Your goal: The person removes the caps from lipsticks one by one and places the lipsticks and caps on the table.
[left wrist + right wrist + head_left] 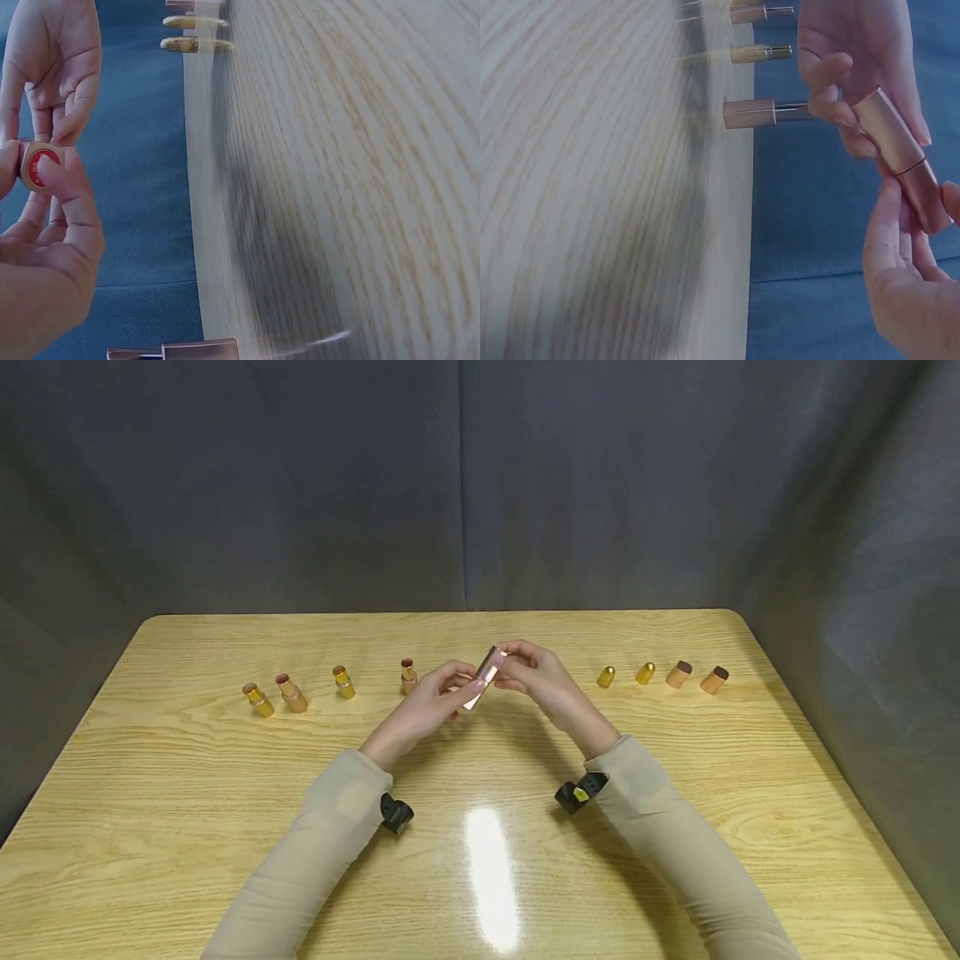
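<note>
A rose-gold lipstick (487, 670) is held tilted above the table by both hands. My left hand (422, 708) grips its lower end, and the thumb lies along the side. Fingers and thumb of my right hand (549, 687) pinch the upper end. In the right wrist view the lipstick tube (895, 142) shows a thin dark seam between its two parts, which meet. A round red label (35, 166) is visible on its base in the left wrist view, partly covered by a finger. Just left of my left hand stands an uncapped lipstick (408, 678), partly hidden.
Left on the wooden table (225, 827) stand a gold lipstick (258, 700), a rose-gold one (292, 693) and another gold one (343, 682), all uncapped. To the right are gold caps (606, 677) and rose-gold caps (678, 674). A grey curtain (300, 485) hangs behind.
</note>
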`<state>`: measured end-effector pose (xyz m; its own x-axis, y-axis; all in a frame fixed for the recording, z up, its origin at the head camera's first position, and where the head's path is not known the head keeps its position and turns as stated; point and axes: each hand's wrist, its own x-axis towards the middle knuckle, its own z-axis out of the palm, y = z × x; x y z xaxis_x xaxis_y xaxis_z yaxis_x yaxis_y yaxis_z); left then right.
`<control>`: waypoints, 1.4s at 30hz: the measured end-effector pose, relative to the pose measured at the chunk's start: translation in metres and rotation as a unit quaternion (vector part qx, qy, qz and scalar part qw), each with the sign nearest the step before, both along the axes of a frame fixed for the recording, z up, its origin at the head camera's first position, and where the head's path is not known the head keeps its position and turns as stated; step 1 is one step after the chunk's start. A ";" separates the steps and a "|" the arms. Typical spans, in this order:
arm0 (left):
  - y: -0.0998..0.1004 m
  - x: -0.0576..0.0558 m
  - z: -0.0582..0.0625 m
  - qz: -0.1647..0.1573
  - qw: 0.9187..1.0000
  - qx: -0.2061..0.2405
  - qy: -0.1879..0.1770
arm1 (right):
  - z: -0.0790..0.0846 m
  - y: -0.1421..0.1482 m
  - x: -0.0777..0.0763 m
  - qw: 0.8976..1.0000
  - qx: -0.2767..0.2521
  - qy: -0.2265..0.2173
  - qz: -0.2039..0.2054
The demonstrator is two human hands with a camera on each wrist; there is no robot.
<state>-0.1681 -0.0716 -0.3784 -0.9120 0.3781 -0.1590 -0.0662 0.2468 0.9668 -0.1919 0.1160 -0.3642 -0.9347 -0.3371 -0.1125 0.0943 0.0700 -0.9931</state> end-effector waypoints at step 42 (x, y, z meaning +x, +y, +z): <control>-0.057 0.005 0.017 0.073 0.997 0.022 0.032 | 0.009 0.047 -0.015 0.999 0.000 0.011 -0.052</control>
